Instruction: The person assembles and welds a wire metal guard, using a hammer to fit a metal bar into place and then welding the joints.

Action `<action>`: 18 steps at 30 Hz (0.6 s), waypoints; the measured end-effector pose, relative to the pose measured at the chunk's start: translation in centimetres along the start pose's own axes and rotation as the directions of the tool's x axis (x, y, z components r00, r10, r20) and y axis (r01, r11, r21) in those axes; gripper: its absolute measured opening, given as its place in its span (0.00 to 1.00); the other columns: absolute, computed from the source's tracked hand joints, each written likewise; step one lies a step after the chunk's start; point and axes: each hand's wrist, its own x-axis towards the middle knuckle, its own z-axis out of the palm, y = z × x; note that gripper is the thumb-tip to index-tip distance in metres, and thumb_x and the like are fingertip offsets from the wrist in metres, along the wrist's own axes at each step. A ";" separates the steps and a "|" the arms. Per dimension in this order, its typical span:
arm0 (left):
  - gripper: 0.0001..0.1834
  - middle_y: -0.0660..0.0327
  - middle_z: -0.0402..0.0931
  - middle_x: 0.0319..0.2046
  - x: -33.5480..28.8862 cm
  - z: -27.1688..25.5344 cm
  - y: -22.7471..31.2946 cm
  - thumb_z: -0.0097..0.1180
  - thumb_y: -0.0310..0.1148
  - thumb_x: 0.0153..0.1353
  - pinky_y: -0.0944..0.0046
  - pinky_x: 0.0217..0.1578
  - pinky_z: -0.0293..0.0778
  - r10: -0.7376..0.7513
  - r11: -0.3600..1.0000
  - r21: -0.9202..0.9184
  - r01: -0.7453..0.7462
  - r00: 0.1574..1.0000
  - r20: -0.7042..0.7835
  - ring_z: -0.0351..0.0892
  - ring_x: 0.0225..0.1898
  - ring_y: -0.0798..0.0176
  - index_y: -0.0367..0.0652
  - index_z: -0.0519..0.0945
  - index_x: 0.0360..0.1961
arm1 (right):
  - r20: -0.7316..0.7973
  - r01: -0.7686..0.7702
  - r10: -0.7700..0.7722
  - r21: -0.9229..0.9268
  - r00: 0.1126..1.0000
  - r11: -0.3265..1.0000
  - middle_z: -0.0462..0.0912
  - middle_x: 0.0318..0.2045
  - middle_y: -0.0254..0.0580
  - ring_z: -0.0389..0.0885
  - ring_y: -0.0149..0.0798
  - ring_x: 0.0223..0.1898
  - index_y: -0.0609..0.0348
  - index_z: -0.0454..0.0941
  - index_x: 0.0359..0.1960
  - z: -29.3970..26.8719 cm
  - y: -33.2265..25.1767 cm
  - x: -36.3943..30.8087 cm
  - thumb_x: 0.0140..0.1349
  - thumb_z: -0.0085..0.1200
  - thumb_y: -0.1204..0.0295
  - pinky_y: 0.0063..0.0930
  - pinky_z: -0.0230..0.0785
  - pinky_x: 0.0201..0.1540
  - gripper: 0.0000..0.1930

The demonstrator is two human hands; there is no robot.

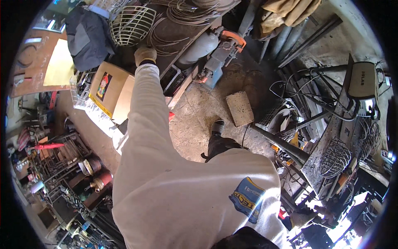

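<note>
My left arm stretches far forward in a white sleeve. At its end, my left hand, in a tan work glove, is curled against the lower end of a pale wire cage with a bowl-like shape. The back of the glove hides most of the fingers. The cage is at the edge of a dark workbench, beside coils of wire rod. At the lower right, what looks like my right hand, also gloved, lies low beside my body. Shadow and glare hide its fingers.
A cardboard box stands left of my arm, below a dark jacket. Ahead are an orange-and-grey machine and a grey cylinder. A concrete block lies on the floor. Metal bars and more wire cages crowd the right.
</note>
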 end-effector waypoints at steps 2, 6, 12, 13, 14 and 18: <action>0.24 0.49 0.82 0.53 -0.3 0.6 0.0 0.50 0.50 0.67 0.52 0.54 0.80 -0.062 0.998 -0.008 0.061 0.994 -0.090 0.82 0.56 0.48 0.44 0.87 0.49 | 0.009 0.006 -0.006 0.002 1.000 1.000 0.82 0.50 0.46 0.81 0.38 0.47 0.64 0.71 0.63 0.4 -0.1 0.3 0.68 0.58 0.72 0.32 0.75 0.49 0.23; 0.34 0.44 0.80 0.54 0.4 1.0 -1.4 0.51 0.62 0.64 0.48 0.59 0.75 -0.182 0.977 -0.110 0.185 0.983 0.033 0.79 0.59 0.42 0.44 0.82 0.57 | 0.048 0.005 -0.006 0.016 0.999 1.000 0.82 0.50 0.45 0.81 0.38 0.47 0.63 0.71 0.63 1.5 -0.3 1.0 0.68 0.58 0.72 0.31 0.75 0.48 0.23; 0.22 0.48 0.80 0.57 -0.4 0.4 3.2 0.54 0.50 0.67 0.51 0.56 0.79 -0.045 0.989 -0.146 0.035 0.997 -0.064 0.80 0.59 0.47 0.46 0.86 0.51 | 0.032 0.022 -0.023 0.014 0.999 1.000 0.82 0.50 0.44 0.81 0.38 0.46 0.63 0.72 0.63 1.5 -0.5 0.7 0.67 0.58 0.72 0.31 0.74 0.48 0.23; 0.19 0.48 0.80 0.57 -0.5 -1.9 3.9 0.55 0.44 0.67 0.52 0.56 0.79 -0.080 0.992 -0.090 0.088 0.993 0.089 0.80 0.60 0.47 0.45 0.86 0.51 | 0.041 0.021 -0.021 0.017 0.999 1.000 0.82 0.49 0.44 0.81 0.37 0.46 0.63 0.72 0.63 1.8 -0.4 0.7 0.67 0.58 0.73 0.31 0.74 0.48 0.22; 0.19 0.48 0.80 0.57 0.6 -1.0 3.4 0.55 0.44 0.67 0.52 0.56 0.79 -0.085 0.992 -0.090 0.093 0.993 0.085 0.80 0.60 0.47 0.45 0.86 0.51 | 0.046 0.018 -0.019 0.021 0.999 1.000 0.82 0.49 0.44 0.81 0.37 0.46 0.63 0.72 0.62 2.2 -0.5 0.8 0.67 0.58 0.73 0.31 0.74 0.48 0.22; 0.17 0.48 0.81 0.56 3.7 1.5 3.4 0.55 0.39 0.66 0.53 0.57 0.79 -0.021 1.000 0.016 0.020 0.995 0.102 0.80 0.59 0.50 0.44 0.86 0.51 | 0.044 0.019 -0.019 0.018 0.999 1.000 0.82 0.49 0.43 0.81 0.37 0.46 0.62 0.72 0.62 2.1 -0.5 0.8 0.67 0.58 0.73 0.30 0.74 0.47 0.22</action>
